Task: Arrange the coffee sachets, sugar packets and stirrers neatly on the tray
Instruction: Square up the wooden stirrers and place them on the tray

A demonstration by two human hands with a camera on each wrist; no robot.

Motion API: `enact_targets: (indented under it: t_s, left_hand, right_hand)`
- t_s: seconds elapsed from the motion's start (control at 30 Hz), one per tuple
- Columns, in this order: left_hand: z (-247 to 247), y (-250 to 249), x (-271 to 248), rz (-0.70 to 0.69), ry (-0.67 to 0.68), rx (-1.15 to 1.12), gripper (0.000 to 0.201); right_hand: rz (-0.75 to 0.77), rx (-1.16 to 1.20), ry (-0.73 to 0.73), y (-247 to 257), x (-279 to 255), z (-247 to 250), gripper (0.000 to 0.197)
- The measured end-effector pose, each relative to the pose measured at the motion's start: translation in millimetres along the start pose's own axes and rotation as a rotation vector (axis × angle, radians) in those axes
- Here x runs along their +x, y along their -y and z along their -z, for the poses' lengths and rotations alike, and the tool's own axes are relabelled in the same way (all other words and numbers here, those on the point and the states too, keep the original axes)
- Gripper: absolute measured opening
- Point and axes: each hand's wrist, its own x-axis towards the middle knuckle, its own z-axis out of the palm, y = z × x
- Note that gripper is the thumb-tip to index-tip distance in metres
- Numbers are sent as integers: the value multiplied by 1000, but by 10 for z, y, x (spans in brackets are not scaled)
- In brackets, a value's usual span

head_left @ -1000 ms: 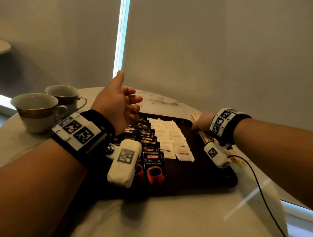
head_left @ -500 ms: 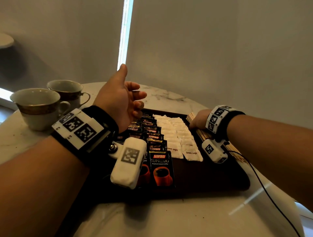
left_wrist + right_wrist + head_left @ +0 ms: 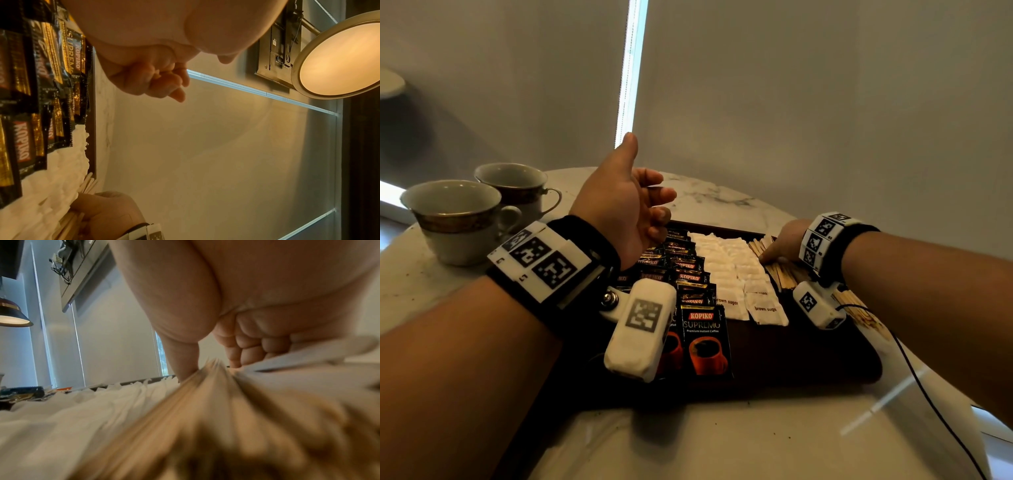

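Stirrers (image 3: 784, 274) are what I am working on: a loose bundle of pale wooden sticks lying along the right side of the tray (image 3: 774, 363), long axis running from near me toward the far rim, roughly parallel to the rows beside it. Some sticks at the near end splay out over the tray's right edge onto the bench (image 3: 722, 442), so that end looks untidy to me. My right hand (image 3: 784, 241) sits on the far part of the bundle, thumb on the inner side and fingers curled over the sticks, gripping them; it is plainly the nearer hand for any squaring up. Just left of the stirrers lie the white sugar packets (image 3: 726, 270) in two overlapping rows, and left of those the black coffee sachets (image 3: 688, 294), also overlapping, all on the tray. My left hand (image 3: 626, 209) hovers above the sachets, thumb up, fingers loosely curled, holding nothing. I judge the next move turns on sliding the bundle inward and lengthwise without nudging the sugar row it nearly touches. Two cups (image 3: 455, 219) stand well apart at far left.
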Motion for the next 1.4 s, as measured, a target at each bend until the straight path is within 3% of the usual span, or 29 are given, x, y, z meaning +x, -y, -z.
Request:
enact_targets:
  t_s: [0.1, 0.27, 0.43, 0.63, 0.7, 0.83, 0.93, 1.23, 1.4]
  left_hand:
    - [-2, 2, 0, 5, 4, -9, 56]
    - [0, -2, 3, 10, 9, -19, 56]
    - [-2, -5, -6, 11, 7, -17, 56]
    - [-7, -16, -13, 6, 0, -19, 55]
    - [-8, -15, -16, 9, -4, -20, 55]
    - [-9, -7, -13, 4, -3, -23, 54]
    - [-20, -9, -16, 0, 0, -21, 54]
    - [-9, 17, 1, 3, 2, -9, 54]
    - [-6, 19, 0, 2, 3, 1, 53]
  right_hand:
    - [-22, 42, -19, -54, 8, 19, 51]
    - [-69, 353, 2, -152, 42, 1, 40]
    - [-43, 399, 33, -202, 4, -17, 40]
    - [-68, 511, -102, -459, -47, 144, 34]
    - [-122, 494, -125, -637, -55, 163, 44]
    - [-228, 362, -28, -886, -84, 67, 72]
    - [-252, 285, 8, -977, -104, -26, 83]
    - [-274, 269, 149, -1067, -48, -215, 100]
    - [-268, 195, 98, -1121, 13, -238, 93]
